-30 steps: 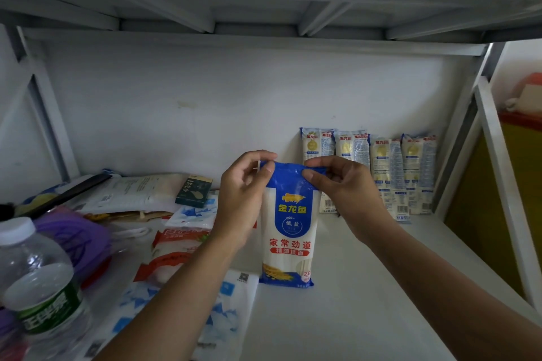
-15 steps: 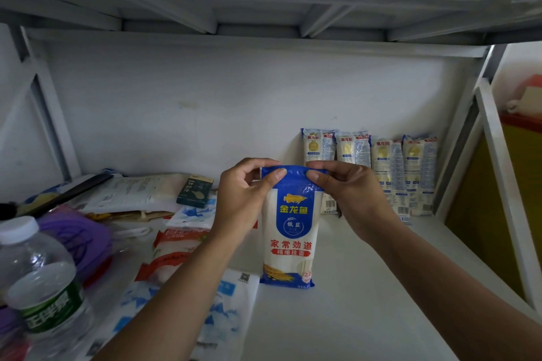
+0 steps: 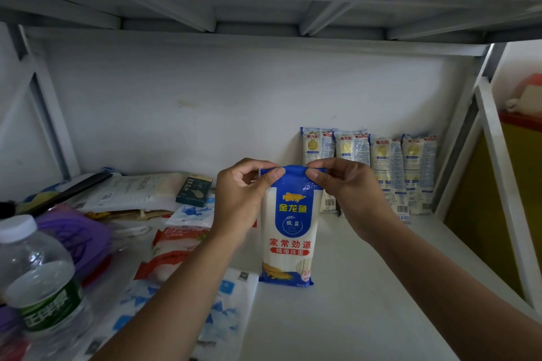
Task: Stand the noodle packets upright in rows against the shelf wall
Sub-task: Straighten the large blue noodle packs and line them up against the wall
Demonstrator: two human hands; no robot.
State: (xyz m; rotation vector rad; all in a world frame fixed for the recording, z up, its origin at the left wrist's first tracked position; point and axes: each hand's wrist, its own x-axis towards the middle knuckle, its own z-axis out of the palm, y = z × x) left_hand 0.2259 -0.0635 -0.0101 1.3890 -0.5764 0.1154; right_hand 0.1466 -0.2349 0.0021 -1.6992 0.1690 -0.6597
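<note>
Pinching the crinkled top seal of the glossy blue-and-white plastic noodle packet (image 3: 289,226), my left hand (image 3: 239,199) and right hand (image 3: 349,193) hold it upright mid-shelf. Four pale packets (image 3: 369,167) stand against the white shelf wall (image 3: 205,114), near its right corner.

Both hands (image 3: 296,193) pinch upright noodle packet (image 3: 289,231) top.

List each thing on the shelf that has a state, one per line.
Blue noodle packet: upright on shelf, top pinched by both hands, away from wall.
Left hand: gripping packet top.
Right hand: gripping packet top.
Four packets: upright in a row against wall.
Water bottle: upright, capped.
Green box: closed, lying flat.
</note>
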